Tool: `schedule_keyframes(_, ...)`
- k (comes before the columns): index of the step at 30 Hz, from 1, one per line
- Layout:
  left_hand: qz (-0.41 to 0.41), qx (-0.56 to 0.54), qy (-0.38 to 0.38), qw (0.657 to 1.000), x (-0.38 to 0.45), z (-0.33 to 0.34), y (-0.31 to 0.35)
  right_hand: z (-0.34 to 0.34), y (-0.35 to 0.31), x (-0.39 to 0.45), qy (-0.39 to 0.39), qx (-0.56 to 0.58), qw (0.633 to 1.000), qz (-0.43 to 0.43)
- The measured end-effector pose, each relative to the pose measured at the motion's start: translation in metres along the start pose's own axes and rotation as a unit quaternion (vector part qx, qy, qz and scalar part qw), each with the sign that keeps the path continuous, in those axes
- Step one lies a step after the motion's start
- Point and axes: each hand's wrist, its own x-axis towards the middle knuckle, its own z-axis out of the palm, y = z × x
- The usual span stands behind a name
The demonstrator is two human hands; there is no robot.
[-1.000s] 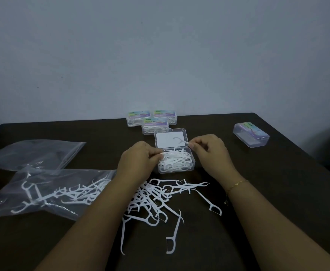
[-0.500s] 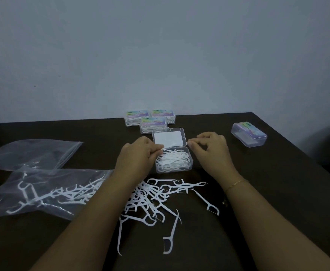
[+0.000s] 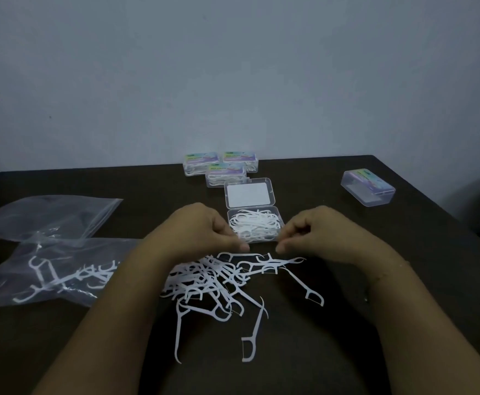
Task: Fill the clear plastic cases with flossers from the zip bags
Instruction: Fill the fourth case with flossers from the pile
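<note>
An open clear case (image 3: 273,215) lies at mid-table, its tray heaped with white flossers and its lid (image 3: 248,195) flat behind it. A loose pile of flossers (image 3: 213,283) is spread in front of the case. My left hand (image 3: 193,232) and my right hand (image 3: 324,232) hover at the near corners of the case, above the pile's far edge. Their fingers are loosely curled and point down, and I see nothing held in either. A zip bag (image 3: 50,275) at the left still holds several flossers.
Three closed, filled cases (image 3: 226,172) sit together behind the open one. Another closed case (image 3: 368,188) stands alone at the right, near the table's edge. A flat zip bag (image 3: 48,215) lies at the far left. A bare wall rises behind the dark table (image 3: 404,280).
Both hands have drawn back from over the open case toward the loose pile. The flosser my right hand pinched above the tray is no longer in it.
</note>
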Motion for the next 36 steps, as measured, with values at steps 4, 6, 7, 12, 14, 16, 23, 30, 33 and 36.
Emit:
schedule_keyframes(4, -0.036, 0.104, -0.129, 0.986, -0.009, 0.0, 0.005, 0.011, -0.003, 0.002, -0.056, -0.136, 0.988, 0.037)
schedule_keyframes(6, -0.055, 0.149, -0.153, 0.975, -0.009, 0.002, 0.006, 0.014, -0.003, 0.003, -0.05, -0.157, 0.985, 0.049)
schedule_keyframes(7, -0.061, 0.173, -0.157, 0.97, -0.009, 0.003, 0.006, 0.014, -0.003, 0.003, -0.044, -0.162, 0.985, 0.051)
schedule_keyframes(12, -0.058, 0.22, -0.149, 0.962, -0.001, 0.009, -0.002, 0.017, -0.005, 0.005, -0.026, -0.156, 0.986, 0.049)
schedule_keyframes(14, -0.043, 0.224, -0.131, 0.965, 0.002, 0.008, -0.004, 0.017, -0.005, 0.005, -0.016, -0.163, 0.985, 0.053)
schedule_keyframes(16, -0.043, 0.221, -0.113, 0.968, 0.003, 0.007, -0.004, 0.017, -0.006, 0.005, -0.013, -0.167, 0.984, 0.063)
schedule_keyframes(23, -0.026, 0.197, -0.073, 0.977, 0.009, 0.009, -0.009, 0.015, -0.008, 0.003, -0.036, -0.146, 0.981, 0.125)
schedule_keyframes(30, -0.017, 0.149, -0.084, 0.985, 0.014, 0.012, -0.017, 0.017, -0.007, 0.001, -0.051, -0.149, 0.978, 0.138)
schedule_keyframes(33, -0.002, 0.135, -0.08, 0.988, 0.013, 0.013, -0.016, 0.016, -0.005, 0.002, -0.053, -0.14, 0.98, 0.128)
schedule_keyframes(36, -0.009, 0.094, -0.073, 0.993, 0.01, 0.013, -0.016, 0.01, -0.004, 0.0, -0.048, -0.08, 0.99, 0.108)
